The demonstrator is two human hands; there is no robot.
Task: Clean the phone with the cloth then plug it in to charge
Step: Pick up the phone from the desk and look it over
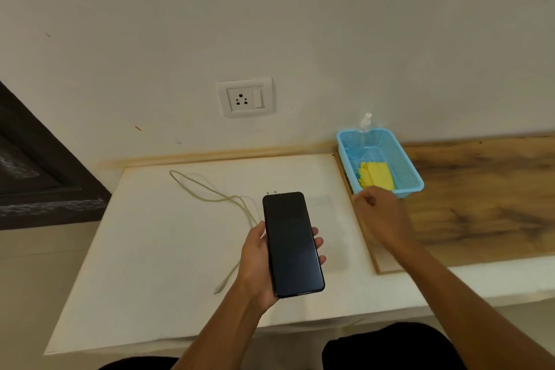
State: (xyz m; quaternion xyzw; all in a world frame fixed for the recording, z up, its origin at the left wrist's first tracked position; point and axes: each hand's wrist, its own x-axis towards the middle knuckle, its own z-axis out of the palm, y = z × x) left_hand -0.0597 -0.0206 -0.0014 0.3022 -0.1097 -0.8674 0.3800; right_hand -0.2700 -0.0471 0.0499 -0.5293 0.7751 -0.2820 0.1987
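A slim black glass-fronted phone is held screen-up above the white tabletop by the left hand, whose thumb lies along one long edge while the fingertips curl round the opposite edge; the dark screen is thereby presented flat and unobstructed, a posture judged suitable for wiping. The right hand is shown just in front of the near wall of a light-blue perforated plastic basket, its fingers loosely curled and nothing seen within them; contact with the basket cannot be confirmed. Inside the basket a folded yellow cloth is seen lying at the near end, with a clear spray bottle with a white nozzle standing at the far end against the wall. The cloth is judged to be the object of the reach, the cleaning step being not yet begun. A pale charging cable is laid in a loose loop on the tabletop, its free connector pointing toward the near edge; the prongs of its adapter are just visible beyond the phone's top edge. A white wall socket with a switch is mounted directly above the table, empty, and is placed within easy reach for the later charging step.
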